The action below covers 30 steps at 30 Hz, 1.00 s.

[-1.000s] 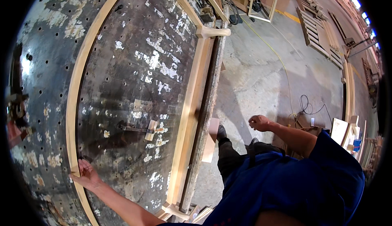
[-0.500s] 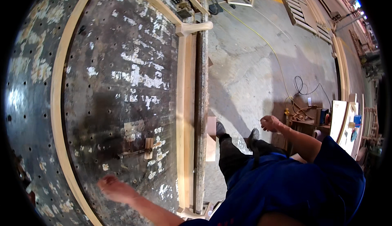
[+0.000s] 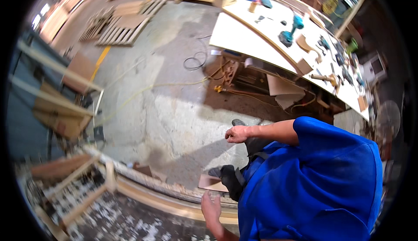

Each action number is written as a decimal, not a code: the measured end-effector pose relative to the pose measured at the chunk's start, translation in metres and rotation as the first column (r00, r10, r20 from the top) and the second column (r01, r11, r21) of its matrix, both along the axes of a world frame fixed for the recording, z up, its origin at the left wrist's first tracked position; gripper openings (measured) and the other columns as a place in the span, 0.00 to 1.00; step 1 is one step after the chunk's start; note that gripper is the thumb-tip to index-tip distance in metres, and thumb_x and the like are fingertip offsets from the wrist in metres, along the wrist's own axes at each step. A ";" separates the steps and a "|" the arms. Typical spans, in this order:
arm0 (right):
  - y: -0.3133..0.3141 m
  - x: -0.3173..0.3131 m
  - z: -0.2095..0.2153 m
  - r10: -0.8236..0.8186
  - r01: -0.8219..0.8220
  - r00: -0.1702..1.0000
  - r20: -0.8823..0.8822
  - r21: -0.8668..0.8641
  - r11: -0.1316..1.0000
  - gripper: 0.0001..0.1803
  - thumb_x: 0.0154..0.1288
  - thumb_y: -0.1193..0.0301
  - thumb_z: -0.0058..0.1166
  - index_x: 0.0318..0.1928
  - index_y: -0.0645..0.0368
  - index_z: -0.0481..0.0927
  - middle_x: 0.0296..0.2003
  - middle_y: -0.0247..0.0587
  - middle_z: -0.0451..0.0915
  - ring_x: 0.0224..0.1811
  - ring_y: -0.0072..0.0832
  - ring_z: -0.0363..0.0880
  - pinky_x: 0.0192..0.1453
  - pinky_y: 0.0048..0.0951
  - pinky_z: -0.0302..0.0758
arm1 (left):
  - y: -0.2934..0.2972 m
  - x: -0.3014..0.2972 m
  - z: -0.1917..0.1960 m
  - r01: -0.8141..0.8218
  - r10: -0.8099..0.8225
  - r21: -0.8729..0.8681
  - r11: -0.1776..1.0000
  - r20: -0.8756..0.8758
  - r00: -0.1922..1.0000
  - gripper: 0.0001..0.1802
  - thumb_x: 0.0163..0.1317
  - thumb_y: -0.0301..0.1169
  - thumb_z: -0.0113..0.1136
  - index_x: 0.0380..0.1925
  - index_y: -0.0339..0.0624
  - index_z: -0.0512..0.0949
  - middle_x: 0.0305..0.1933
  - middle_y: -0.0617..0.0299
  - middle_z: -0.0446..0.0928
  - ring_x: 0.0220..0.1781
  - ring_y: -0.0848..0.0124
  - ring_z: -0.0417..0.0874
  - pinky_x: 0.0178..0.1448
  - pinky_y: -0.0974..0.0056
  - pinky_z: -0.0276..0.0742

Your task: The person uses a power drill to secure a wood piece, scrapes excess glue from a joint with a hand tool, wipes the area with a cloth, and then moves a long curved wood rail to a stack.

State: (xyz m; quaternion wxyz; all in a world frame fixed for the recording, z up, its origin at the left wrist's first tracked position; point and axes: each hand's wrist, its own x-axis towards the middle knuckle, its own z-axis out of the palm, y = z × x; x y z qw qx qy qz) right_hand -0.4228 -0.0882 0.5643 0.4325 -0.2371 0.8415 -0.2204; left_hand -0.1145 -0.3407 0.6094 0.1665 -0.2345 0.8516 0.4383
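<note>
My left hand (image 3: 211, 208) hangs over the near edge of the workbench, beside a long pale wooden rail (image 3: 165, 201). Its fingers are loosely spread and nothing shows in them; whether it touches the rail I cannot tell. My right hand (image 3: 237, 134) is out in front of my body above the concrete floor, its fingers loosely bent and no object visible in them. The rail belongs to a wooden frame that lies on the dark, paint-spotted bench top (image 3: 130, 221). A wooden corner post (image 3: 110, 178) stands at the frame's left end.
Ahead to the right is a white-topped table (image 3: 257, 36) bearing a teal cordless drill (image 3: 291, 31), a curved wooden strip (image 3: 265, 40) and several tools. A yellow hose (image 3: 152, 85) and black cable (image 3: 194, 60) cross the floor. Slatted wooden pallets (image 3: 124, 30) lie farther off.
My view and body have turned right, from the bench toward the white-topped table. My left hand has gone from over the bench middle to its edge. Both hands still show nothing in them.
</note>
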 end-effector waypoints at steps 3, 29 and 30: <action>0.065 -0.043 0.019 -0.159 0.157 0.986 -0.039 -0.057 0.986 0.25 0.65 0.57 0.50 0.55 0.60 0.81 0.48 0.56 0.84 0.55 0.49 0.81 0.61 0.44 0.75 | 0.018 -0.054 0.014 0.114 -0.112 -0.082 0.990 0.034 0.993 0.29 0.59 0.34 0.68 0.57 0.29 0.74 0.52 0.41 0.79 0.53 0.46 0.80 0.60 0.51 0.75; 0.360 -0.571 0.046 -0.856 0.881 0.348 -0.383 -0.177 0.438 0.28 0.69 0.58 0.50 0.68 0.49 0.69 0.60 0.64 0.71 0.63 0.56 0.74 0.65 0.49 0.73 | 0.151 -0.360 0.055 0.371 -0.321 -0.164 0.914 0.265 0.909 0.30 0.63 0.37 0.67 0.62 0.34 0.72 0.53 0.38 0.80 0.53 0.49 0.83 0.59 0.50 0.77; 0.362 -0.581 0.043 -0.847 0.878 0.350 -0.400 -0.175 0.445 0.30 0.68 0.57 0.51 0.68 0.52 0.68 0.59 0.66 0.72 0.61 0.56 0.75 0.64 0.48 0.74 | 0.144 -0.364 0.043 0.456 -0.406 -0.262 0.851 0.225 0.886 0.28 0.64 0.36 0.66 0.60 0.32 0.73 0.51 0.38 0.81 0.53 0.49 0.83 0.59 0.51 0.77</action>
